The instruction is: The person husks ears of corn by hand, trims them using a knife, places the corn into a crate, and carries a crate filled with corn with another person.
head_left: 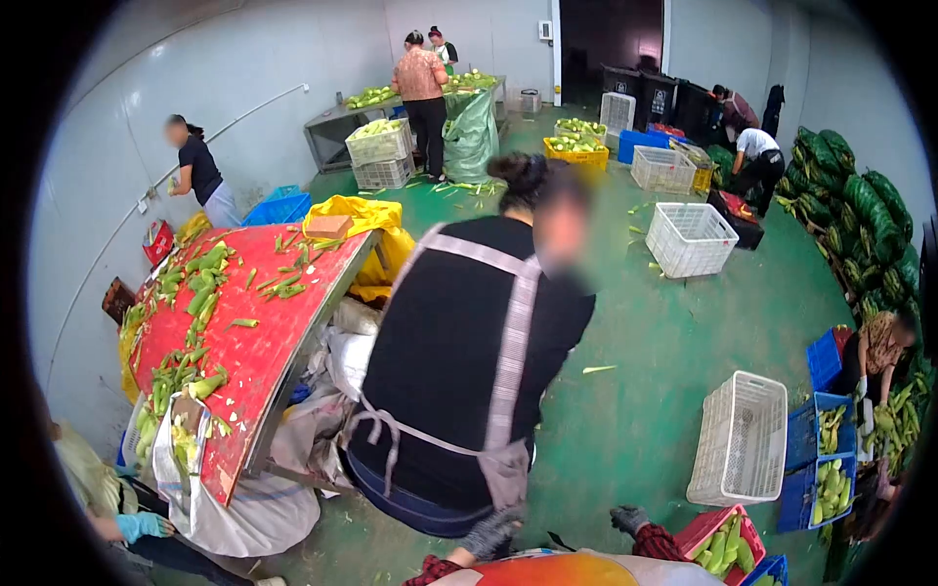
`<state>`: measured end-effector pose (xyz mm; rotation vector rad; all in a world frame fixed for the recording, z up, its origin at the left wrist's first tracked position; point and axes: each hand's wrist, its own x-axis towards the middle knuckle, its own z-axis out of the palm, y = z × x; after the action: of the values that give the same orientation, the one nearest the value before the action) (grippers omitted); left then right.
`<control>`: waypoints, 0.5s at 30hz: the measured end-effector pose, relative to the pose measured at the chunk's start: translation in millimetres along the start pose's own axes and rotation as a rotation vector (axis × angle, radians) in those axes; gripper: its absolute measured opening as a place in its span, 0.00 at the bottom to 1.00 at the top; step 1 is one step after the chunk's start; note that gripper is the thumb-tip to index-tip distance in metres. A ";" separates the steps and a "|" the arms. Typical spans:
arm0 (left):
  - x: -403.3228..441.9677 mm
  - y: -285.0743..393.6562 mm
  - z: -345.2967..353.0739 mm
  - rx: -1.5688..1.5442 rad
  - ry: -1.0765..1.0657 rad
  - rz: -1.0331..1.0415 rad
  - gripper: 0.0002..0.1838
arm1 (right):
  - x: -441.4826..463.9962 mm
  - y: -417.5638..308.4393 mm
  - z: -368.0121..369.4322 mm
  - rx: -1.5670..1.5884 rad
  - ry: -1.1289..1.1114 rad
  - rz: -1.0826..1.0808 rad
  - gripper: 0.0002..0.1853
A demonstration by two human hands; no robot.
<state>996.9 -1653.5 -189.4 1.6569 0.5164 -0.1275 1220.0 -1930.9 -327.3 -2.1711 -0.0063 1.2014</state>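
My left hand (491,535), in a dark grey glove below a red plaid sleeve, is at the bottom centre, its fingers stretched out beside the apron hem of a co-worker. I cannot tell whether it touches the cloth. Further right, my right hand (628,519) wears the same kind of glove; its fingers are apart, slightly bent, over the green floor, holding nothing. The co-worker (454,361), in a dark top and apron, bends right in front of me. A red crate (692,535) of corn stands right of my right hand.
On the left, a red table (264,342) bears corn and husks, with a white sack (244,518) at its near end. Empty white crates (740,439) stand on the floor (625,410). Blue crates (801,435) and stacked green sacks (870,210) line the right. Several people work around the room.
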 end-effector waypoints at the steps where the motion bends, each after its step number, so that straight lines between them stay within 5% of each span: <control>1: -9.7 5.7 -1.7 0.232 0.198 0.094 0.19 | 9.3 9.2 0.7 -0.030 0.001 -0.081 0.14; 5: -18.1 1.2 -25.3 -0.007 0.262 0.065 0.20 | 13.4 31.3 12.1 -0.268 0.022 -0.203 0.16; 12: 46.9 29.7 -16.3 -0.214 0.277 0.110 0.17 | -40.6 82.0 33.1 0.068 -0.017 0.102 0.15; 15: 64.6 55.4 -8.3 -0.243 0.101 -0.024 0.16 | -53.6 104.0 44.8 0.125 -0.007 0.177 0.16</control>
<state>1074.9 -1632.5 -161.6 1.4252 0.6042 0.0019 1124.4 -2005.3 -359.3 -2.0923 0.2561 1.2721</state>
